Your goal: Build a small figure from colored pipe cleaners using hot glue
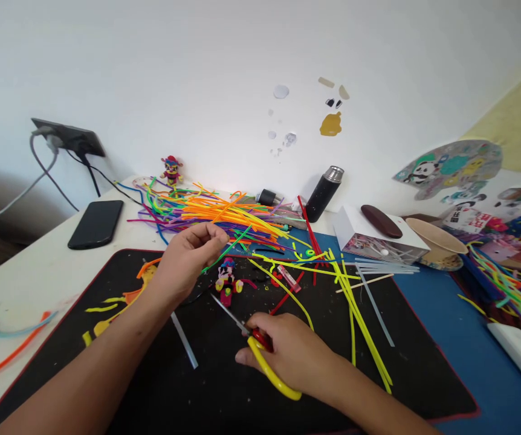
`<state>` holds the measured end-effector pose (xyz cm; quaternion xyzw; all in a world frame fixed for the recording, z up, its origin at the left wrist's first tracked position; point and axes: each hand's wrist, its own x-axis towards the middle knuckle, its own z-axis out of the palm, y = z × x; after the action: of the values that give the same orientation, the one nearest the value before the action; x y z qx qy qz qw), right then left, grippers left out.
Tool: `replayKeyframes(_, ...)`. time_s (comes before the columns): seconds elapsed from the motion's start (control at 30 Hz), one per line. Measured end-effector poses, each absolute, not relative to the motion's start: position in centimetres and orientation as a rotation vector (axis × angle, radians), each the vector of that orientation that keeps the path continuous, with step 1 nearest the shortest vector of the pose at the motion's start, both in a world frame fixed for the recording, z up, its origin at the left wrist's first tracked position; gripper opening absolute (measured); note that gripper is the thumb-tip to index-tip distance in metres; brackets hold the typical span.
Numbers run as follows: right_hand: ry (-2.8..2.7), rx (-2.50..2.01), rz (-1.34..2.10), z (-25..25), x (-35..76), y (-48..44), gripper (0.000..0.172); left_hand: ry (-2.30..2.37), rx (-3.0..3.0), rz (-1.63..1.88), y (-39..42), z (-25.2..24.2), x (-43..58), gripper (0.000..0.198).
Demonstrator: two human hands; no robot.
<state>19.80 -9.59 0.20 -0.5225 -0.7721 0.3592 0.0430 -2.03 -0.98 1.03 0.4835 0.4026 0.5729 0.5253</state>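
Note:
My left hand (196, 249) is raised above the black mat, thumb and fingertips pinched together. What they hold, if anything, is too small to make out. A green pipe cleaner (237, 241) passes close by those fingertips; whether they touch it is unclear. In my right hand (288, 347) is a pair of scissors (260, 356) with yellow and red handles, blades pointing up and left. Just beyond the blade tips, a small pipe-cleaner figure (227, 283) lies on the mat, with a blue and red top, yellow hands and a magenta lower part.
Colourful pipe cleaners (215, 211) are heaped at the back. Yellow stems (355, 308) and glue sticks (378, 311) lie right. A finished figure (171, 171), phone (96, 225), black flask (325, 193) and white box (378, 235) stand or lie around the mat (224, 386).

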Motion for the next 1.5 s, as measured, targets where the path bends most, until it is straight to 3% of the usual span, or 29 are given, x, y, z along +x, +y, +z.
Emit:
replayKeyframes(0.13, -2.729, -1.326, 0.902, 1.5, 19.2, -10.1, 0.024, 0.964, 1.167, 1.323, -0.9, 0.8, -2.0, 0.021)
replayKeyframes(0.23, -2.772, -1.268, 0.961, 2.4, 19.7, -9.9, 0.024, 0.963, 1.190, 1.316, -1.0, 0.7, -1.9, 0.019)
replayKeyframes(0.3, -2.609, -1.393, 1.010, 2.7, 20.8, -9.2, 0.016, 0.965, 1.188, 1.306, -1.0, 0.7, -1.9, 0.021)
replayKeyframes(0.43, -2.314, -1.793, 0.737, 2.6, 23.7, -6.8, 0.018, 0.996, 1.159, 1.273, -1.1, 0.7, -1.5, 0.024)
replayKeyframes(0.73, -2.393, -2.190, 0.459, 0.4, 25.3, -5.3, 0.018, 1.022, 1.187, 1.136, -1.5, 0.4, -1.0, 0.030)
replayKeyframes(0.9, -2.434, -2.179, 0.368, -0.3, 25.0, -5.1, 0.019, 1.024, 1.187, 1.114, -1.6, 0.4, -0.8, 0.032)
replayKeyframes(1.23, -2.290, -2.042, 0.528, 0.7, 26.4, -4.5, 0.012, 1.021, 1.177, 1.063, -1.7, 0.6, -0.6, 0.039)
replayKeyframes(1.5, -2.255, -1.953, 0.072, 3.5, 28.0, 0.1, 0.014, 1.010, 1.208, 0.989, -1.7, -0.3, -0.2, 0.039)
